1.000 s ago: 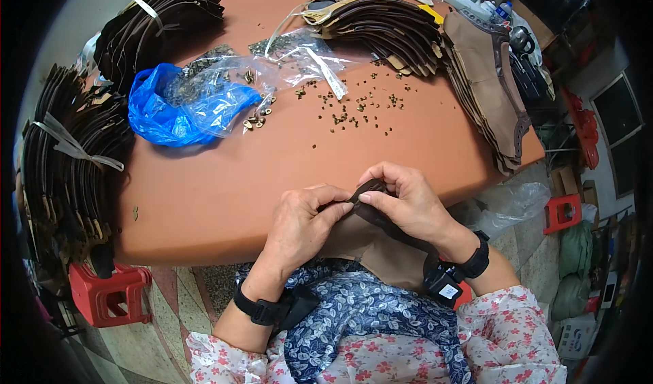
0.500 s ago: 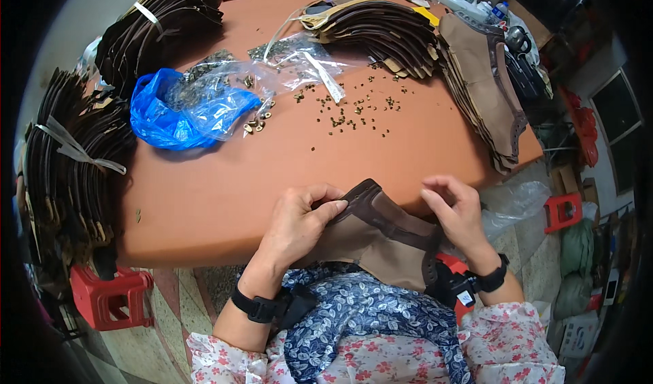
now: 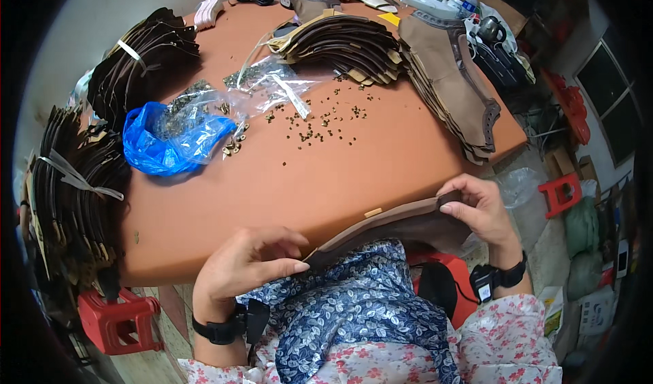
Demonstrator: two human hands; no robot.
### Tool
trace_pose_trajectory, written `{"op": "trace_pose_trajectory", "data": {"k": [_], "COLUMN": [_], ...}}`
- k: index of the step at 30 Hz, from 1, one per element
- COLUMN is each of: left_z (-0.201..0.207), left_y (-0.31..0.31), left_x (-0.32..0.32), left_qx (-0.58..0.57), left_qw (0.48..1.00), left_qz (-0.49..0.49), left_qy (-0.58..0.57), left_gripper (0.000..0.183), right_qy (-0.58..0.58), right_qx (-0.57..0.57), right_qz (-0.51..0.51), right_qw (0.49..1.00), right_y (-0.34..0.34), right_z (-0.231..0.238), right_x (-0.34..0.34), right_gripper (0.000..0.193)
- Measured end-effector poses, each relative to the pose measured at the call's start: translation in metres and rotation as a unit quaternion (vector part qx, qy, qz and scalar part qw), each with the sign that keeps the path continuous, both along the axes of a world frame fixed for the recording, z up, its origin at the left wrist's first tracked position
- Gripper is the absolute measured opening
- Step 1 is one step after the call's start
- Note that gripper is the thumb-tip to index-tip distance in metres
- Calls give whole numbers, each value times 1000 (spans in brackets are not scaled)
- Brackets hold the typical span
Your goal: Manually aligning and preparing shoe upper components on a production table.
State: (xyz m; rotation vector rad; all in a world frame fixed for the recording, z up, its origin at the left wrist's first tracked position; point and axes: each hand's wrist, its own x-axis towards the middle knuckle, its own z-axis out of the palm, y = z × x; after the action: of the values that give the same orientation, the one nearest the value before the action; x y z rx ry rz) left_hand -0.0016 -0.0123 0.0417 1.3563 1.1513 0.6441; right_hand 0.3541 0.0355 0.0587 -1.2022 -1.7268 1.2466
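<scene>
Brown leather panel (image 3: 388, 229), long and curved, stretches between our two hands just off the near edge of the orange-brown table (image 3: 286, 200), above our lap and a blue flowered cloth (image 3: 354, 309). Our left hand (image 3: 245, 265) is closed on the panel's lower end, thumb on top and fingers curled beneath; our right hand (image 3: 479, 210) pinches the raised far end, fingertips folded over the edge. Held at both ends, the piece hangs taut and edge-on to us, which looks like a way of keeping it flat enough to check or line up.

On the table, small metal fittings (image 3: 320, 122) lie scattered in the middle, well apart from our hands but within reach. Beside them sit clear plastic bags (image 3: 272, 85) and a blue plastic bag (image 3: 170, 142) holding more of the same small pieces. Stacks of dark cut leather pieces (image 3: 75, 187), bound with pale bands, ring the left side; another fanned stack (image 3: 347, 44) lies at the far side, and tan panels (image 3: 449, 85) overhang the right corner. The piles seem sorted by shape and colour, leaving bare table in front of us.

A red plastic stool (image 3: 119, 319) stands by our left knee, another (image 3: 561, 193) to the right. Each wrist wears a black band.
</scene>
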Motion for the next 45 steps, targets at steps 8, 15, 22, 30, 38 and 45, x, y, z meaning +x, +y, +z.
{"op": "trace_pose_trajectory", "data": {"k": [8,15,22,30,38,45], "left_z": [21,-31,-40,-44,-45,-49], "left_y": [14,26,41,45,47,46], "left_x": [52,39,37,34,34,35], "left_qx": [188,72,2,4,6,3], "left_qw": [980,956,920,940,946,939], "left_qz": [-31,199,255,250,241,258], "left_qy": [66,-201,-297,-231,-217,-226], "left_gripper": [51,31,20,19,21,22], "right_qy": [-193,-107,-297,-382,-434,-482], "right_qx": [271,364,171,224,261,180], "right_qz": [318,12,-138,-103,-87,36], "right_qw": [888,925,929,891,858,856], "right_y": [28,78,179,203,202,163], "right_z": [49,28,-43,-55,-48,-34], "right_x": [-107,-105,-39,-67,-57,-45], "right_gripper": [18,16,18,19,16,17]}}
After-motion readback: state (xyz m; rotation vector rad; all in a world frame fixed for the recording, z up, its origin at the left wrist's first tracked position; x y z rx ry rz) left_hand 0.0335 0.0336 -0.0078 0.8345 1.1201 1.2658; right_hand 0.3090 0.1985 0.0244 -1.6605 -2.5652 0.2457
